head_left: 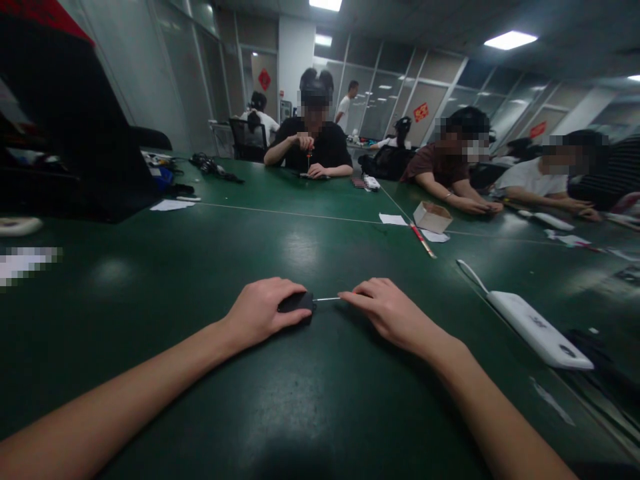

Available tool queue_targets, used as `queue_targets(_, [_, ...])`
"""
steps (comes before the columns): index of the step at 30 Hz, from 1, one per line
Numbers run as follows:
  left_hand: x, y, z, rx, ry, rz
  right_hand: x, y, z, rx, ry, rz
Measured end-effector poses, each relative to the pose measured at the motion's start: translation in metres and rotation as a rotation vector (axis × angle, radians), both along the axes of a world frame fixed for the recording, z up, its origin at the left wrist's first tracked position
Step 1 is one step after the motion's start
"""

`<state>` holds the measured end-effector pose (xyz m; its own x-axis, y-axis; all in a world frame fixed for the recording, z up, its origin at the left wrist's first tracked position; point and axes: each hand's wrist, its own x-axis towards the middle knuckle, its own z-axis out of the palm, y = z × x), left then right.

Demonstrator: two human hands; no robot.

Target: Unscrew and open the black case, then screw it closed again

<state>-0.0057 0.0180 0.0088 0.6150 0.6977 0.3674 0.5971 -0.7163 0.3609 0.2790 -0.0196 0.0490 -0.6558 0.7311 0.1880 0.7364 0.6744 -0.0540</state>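
from where i watch, everything hinges on one line: the thin pale rod point(327, 299) runs along the three-to-nine o'clock axis between the two hands, its left end at the small dark block point(294, 304). i cannot tell whether that end sits inside the block or only meets its face. the block lies just above or on the surface point(290, 407), at three o'clock from my left grip point(263, 307), which holds it between thumb and fingers. my right grip point(385, 310) is narrow, pinched on the rod's other end at nine o'clock; the fingers hide what the rod joins there. the left is the nearer hand to the block, since it touches it; the right reaches it only through the rod. as for containers, an open-topped box point(431, 219) stands well apart at one o'clock from my right grip, and i cannot make out what it holds.
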Motion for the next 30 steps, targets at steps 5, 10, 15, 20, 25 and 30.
queue_targets(5, [0.001, 0.000, 0.001, 0.002, 0.012, -0.001, -0.013, -0.008, 0.002, 0.089, -0.110, 0.041])
queue_targets(10, [0.000, 0.001, -0.002, -0.048, -0.070, 0.022, -0.033, -0.014, -0.013, -0.060, 0.005, 0.064])
queue_targets(15, [0.001, -0.001, -0.005, -0.075, -0.138, -0.005, -0.032, -0.012, -0.017, -0.028, 0.053, 0.026])
queue_targets(20, [0.005, -0.007, -0.003, -0.106, -0.178, -0.181, -0.030, -0.006, -0.024, 0.157, 0.117, 0.041])
queue_targets(25, [-0.002, 0.000, -0.004, -0.139, -0.170, -0.209, -0.027, -0.004, -0.025, 0.282, 0.126, 0.088])
queue_targets(30, [-0.003, 0.004, -0.009, -0.158, -0.200, -0.162, -0.020, -0.003, -0.020, 0.267, 0.039, 0.083])
